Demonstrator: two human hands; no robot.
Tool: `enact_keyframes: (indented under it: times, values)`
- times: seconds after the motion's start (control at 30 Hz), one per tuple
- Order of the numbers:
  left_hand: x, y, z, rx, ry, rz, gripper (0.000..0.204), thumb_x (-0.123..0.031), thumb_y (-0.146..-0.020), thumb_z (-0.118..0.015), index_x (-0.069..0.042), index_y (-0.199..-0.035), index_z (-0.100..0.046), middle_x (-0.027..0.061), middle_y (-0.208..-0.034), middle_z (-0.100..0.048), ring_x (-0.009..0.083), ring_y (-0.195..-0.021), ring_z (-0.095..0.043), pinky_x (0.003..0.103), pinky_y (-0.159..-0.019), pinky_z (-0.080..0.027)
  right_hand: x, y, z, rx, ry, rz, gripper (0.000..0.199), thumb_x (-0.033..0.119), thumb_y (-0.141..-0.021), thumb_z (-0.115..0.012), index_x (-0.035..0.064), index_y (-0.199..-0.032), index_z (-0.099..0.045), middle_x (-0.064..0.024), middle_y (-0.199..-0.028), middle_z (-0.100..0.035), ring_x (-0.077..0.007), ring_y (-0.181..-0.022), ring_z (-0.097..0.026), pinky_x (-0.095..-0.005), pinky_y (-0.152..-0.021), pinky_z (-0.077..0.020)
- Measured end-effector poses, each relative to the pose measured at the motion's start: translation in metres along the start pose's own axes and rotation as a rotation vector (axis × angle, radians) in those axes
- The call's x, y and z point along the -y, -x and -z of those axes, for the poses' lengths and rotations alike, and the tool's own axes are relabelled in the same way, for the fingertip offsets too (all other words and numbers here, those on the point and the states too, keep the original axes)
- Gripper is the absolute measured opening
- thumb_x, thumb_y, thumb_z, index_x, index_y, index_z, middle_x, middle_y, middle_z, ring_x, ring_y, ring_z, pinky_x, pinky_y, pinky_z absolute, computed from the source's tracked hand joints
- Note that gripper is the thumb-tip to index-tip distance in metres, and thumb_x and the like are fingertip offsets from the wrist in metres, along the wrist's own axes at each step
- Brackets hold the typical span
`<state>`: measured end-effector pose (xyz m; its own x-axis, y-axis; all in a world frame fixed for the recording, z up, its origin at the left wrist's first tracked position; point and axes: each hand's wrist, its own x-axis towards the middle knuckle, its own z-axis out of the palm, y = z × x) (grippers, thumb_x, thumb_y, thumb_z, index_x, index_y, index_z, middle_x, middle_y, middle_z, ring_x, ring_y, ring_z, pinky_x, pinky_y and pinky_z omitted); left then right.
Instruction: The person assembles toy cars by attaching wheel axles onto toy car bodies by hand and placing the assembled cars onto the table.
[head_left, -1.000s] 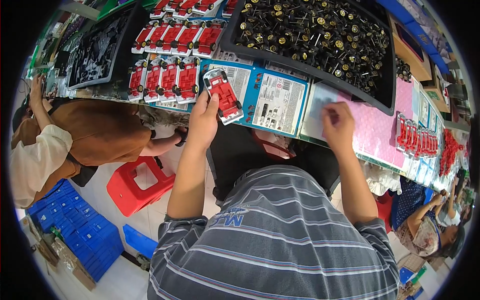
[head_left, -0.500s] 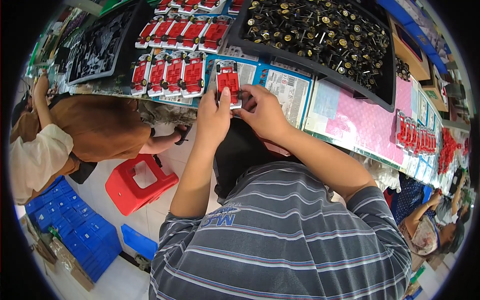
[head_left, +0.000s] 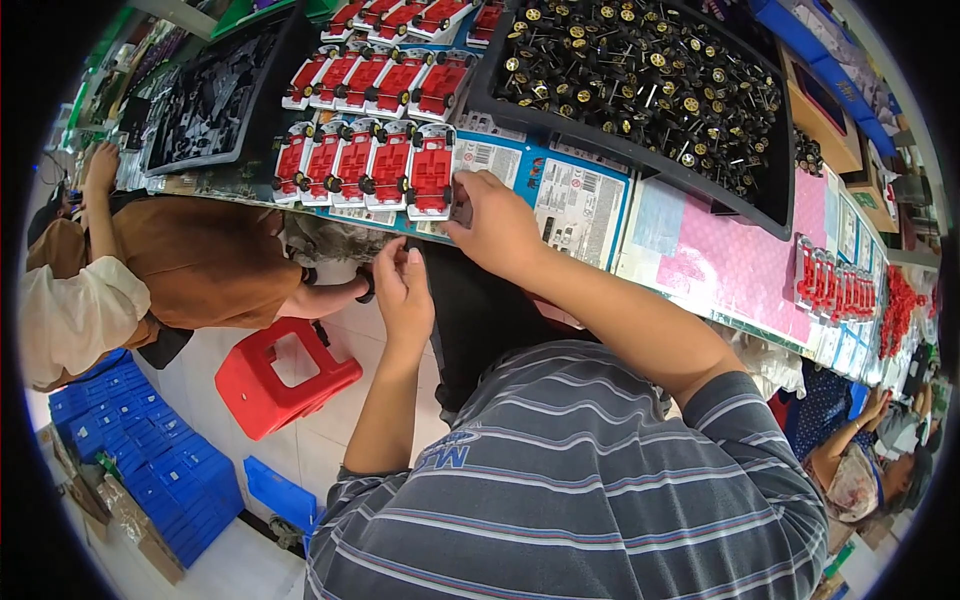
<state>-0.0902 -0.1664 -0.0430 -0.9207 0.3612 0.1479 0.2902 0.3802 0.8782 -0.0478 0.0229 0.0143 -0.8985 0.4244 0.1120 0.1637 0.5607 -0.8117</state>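
Note:
An upturned toy car (head_left: 432, 175) with a red underside, white body and black wheels lies at the right end of the nearest row. My right hand (head_left: 500, 222) is at its right side, fingers curled, with thumb and forefinger against its edge near a wheel. Just off the table's front edge, my left hand (head_left: 405, 295) hangs with nothing in it, its fingers partly bent and apart. More upturned toy cars (head_left: 355, 168) sit side by side to the left, with further rows behind.
A black tray (head_left: 630, 150) heaped with wheel axles stands behind my right hand. Another black tray (head_left: 190, 163) holds dark parts at left. Red parts (head_left: 835, 285) line a pink sheet (head_left: 735, 250). A red stool (head_left: 255, 400) and a seated person (head_left: 190, 255) are at left.
The toy car has gone from between both hands to the right end of the nearest row. My left hand has let go and drawn back below the table edge.

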Motion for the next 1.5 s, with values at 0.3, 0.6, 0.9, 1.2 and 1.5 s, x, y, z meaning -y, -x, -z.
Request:
enact_keyframes:
  times: [0.3,0.6,0.9,1.2,1.5]
  values:
    - [0.017,-0.091,0.053,-0.398,0.188,0.254,0.039,-0.033,-0.106,-0.051,0.000,-0.126,-0.055,0.0073,-0.112,-0.061,0.0136,-0.091,-0.056,0.029,-0.076,-0.046,0.022,-0.012,-0.020,0.050,0.123,-0.027,0.055,0.025,-0.078,-0.080,-0.0007,-0.120,-0.058,-0.0187,-0.107,-0.065,-0.0383,-0.094,-0.068,-0.0457,-0.078,-0.0561]
    - [0.055,-0.016,-0.016,-0.161,0.431,0.388,0.025,-0.028,-0.106,-0.051,-0.005,-0.117,-0.055,0.0011,-0.091,-0.054,0.0068,-0.068,-0.050,0.020,-0.056,-0.038,-0.029,0.063,0.063,0.235,-0.278,0.001,0.036,0.006,-0.086,-0.075,-0.0021,-0.118,-0.064,-0.0115,-0.095,-0.064,-0.0191,-0.083,-0.067,-0.0292,-0.071,-0.0562]
    - [0.051,0.028,-0.067,0.126,-0.407,-0.240,0.015,-0.019,-0.092,-0.064,-0.004,-0.091,-0.066,0.0126,-0.082,-0.059,0.0367,-0.080,-0.059,0.048,-0.072,-0.046,-0.122,0.212,0.240,-0.742,0.335,-0.478,0.025,0.006,-0.088,-0.071,-0.0008,-0.112,-0.065,-0.0124,-0.101,-0.066,-0.0158,-0.070,-0.064,-0.0305,-0.068,-0.0512]
    - [0.025,0.019,-0.093,0.316,-0.154,-0.281,0.016,-0.007,-0.094,-0.062,0.006,-0.101,-0.068,0.0177,-0.086,-0.067,0.0281,-0.073,-0.063,0.038,-0.071,-0.050,-0.186,0.260,0.320,-0.700,1.033,-0.589,0.018,0.003,-0.090,-0.059,-0.0013,-0.107,-0.061,-0.0232,-0.114,-0.060,-0.0429,-0.097,-0.064,-0.0485,-0.081,-0.0532]
    - [-0.129,0.077,-0.131,0.869,0.309,-0.473,0.013,-0.004,-0.085,-0.073,0.000,-0.098,-0.071,0.0103,-0.078,-0.069,0.0162,-0.066,-0.065,0.027,-0.058,-0.050,-0.113,0.271,0.282,-0.891,0.505,-0.451,0.008,-0.001,-0.085,-0.071,-0.0008,-0.090,-0.065,-0.0135,-0.079,-0.066,-0.0258,-0.069,-0.064,-0.0343,-0.066,-0.0505]
